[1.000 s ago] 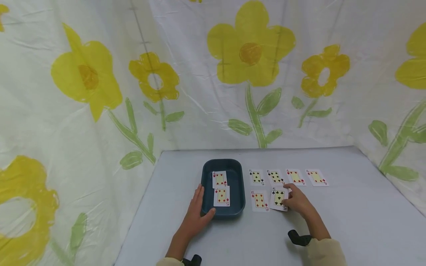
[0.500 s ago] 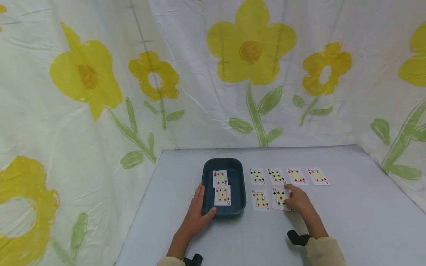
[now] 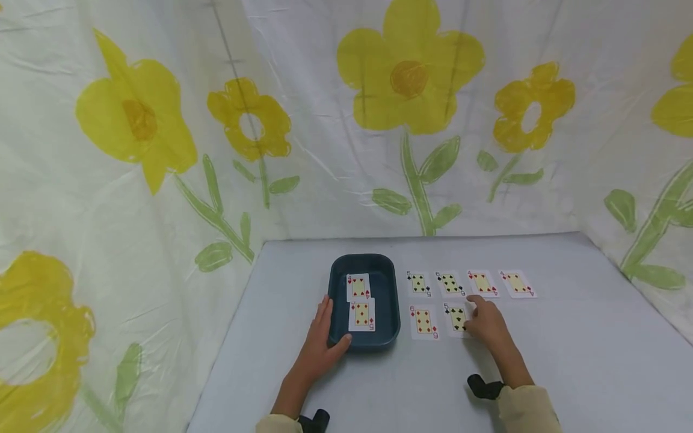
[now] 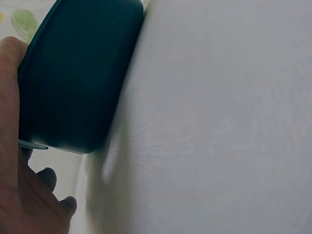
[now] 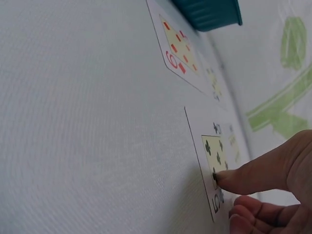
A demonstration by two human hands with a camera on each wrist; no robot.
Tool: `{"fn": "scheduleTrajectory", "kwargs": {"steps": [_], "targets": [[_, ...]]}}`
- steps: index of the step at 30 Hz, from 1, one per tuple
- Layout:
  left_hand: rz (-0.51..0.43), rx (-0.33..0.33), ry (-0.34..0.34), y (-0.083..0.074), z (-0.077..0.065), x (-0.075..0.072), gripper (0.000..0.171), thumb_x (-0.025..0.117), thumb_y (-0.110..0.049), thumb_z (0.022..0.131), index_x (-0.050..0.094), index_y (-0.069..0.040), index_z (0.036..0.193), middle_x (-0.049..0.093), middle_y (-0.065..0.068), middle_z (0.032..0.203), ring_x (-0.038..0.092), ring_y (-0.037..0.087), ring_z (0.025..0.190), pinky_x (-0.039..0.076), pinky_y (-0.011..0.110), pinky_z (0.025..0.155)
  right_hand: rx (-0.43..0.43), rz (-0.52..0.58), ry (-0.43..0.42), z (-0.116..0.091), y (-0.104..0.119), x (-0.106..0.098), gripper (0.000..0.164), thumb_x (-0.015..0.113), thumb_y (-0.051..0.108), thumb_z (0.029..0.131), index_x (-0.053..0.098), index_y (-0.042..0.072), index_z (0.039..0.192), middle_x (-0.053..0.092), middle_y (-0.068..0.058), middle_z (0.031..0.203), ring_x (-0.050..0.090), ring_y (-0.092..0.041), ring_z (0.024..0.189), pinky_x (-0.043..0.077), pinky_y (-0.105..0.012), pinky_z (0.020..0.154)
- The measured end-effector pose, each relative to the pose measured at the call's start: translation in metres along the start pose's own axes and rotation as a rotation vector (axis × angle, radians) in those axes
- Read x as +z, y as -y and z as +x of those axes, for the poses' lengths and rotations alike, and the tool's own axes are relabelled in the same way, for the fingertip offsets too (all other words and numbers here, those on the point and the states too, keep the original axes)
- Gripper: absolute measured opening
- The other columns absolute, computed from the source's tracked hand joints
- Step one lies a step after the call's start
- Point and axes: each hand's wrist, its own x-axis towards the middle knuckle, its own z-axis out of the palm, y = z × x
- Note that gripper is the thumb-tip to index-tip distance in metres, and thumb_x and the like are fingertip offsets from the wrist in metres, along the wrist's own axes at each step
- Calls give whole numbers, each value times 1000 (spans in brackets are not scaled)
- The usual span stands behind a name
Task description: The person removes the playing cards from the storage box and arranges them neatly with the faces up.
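Observation:
A dark blue-green tray (image 3: 387, 325) stands left of centre in the head view. Inside it lie a four of hearts (image 3: 358, 287) and a five of diamonds (image 3: 361, 315). My left hand (image 3: 316, 349) rests along the tray's left side, fingers fairly straight, thumb at the near rim. The tray's wall (image 4: 78, 73) fills the upper left of the left wrist view. My right hand (image 3: 488, 325) is at a five of clubs (image 3: 453, 314) lying on the table. The thumb (image 5: 239, 180) touches the card's face near its right edge, while the index finger extends past its upper corner.
Left of the five of clubs lies a six of diamonds (image 3: 424, 323). Behind them runs a row: five of spades (image 3: 418, 284), six of spades (image 3: 450, 284), four of hearts (image 3: 482, 284), four of diamonds (image 3: 517, 284). A flowered curtain (image 3: 325, 198) hangs behind the table (image 3: 422, 397).
The five of clubs, earlier tilted and close to the six of diamonds, has shifted right and now lies straighter. My right index finger has moved off its corner. The left hand stays put.

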Motion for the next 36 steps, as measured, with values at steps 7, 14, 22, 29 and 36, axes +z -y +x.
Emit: {"fn": "scheduleTrajectory", "kwargs": {"steps": [7,14,22,29,36], "targets": [[-3,-4,6,1,-1,0,86,64,-39,96,16,-12,162,4,-5,168,7,21,153,14,57,117,-25,81,-26,-4,2,4,52,66,4,88,49,-8,136,59,-22,102,55,-32,88,48,-42,70],[-1,-24,9,-1,-2,-1,86,64,-39,95,15,-14,162,4,-6,168,7,20,152,15,57,117,-108,288,-46,2,27,9,42,65,6,93,55,-5,132,62,-13,96,58,-25,85,50,-31,64],[-4,-13,3,-1,-1,-1,87,64,-39,95,16,-13,162,5,-5,168,7,20,152,15,57,117,-195,377,12,18,74,10,40,65,5,93,57,-6,131,63,-14,95,60,-24,83,56,-31,66],[-4,-9,4,1,0,-1,87,64,-40,95,15,-13,162,5,-4,168,7,21,152,15,57,117,-287,430,54,33,113,21,37,65,2,91,59,-6,127,64,-12,89,62,-21,76,57,-35,65],[-21,-6,13,0,-1,-1,86,64,-39,95,16,-12,162,5,-3,168,8,22,152,14,58,117,-312,446,145,51,146,42,40,66,0,91,57,-9,129,65,-15,90,67,-29,75,58,-45,70]]}}
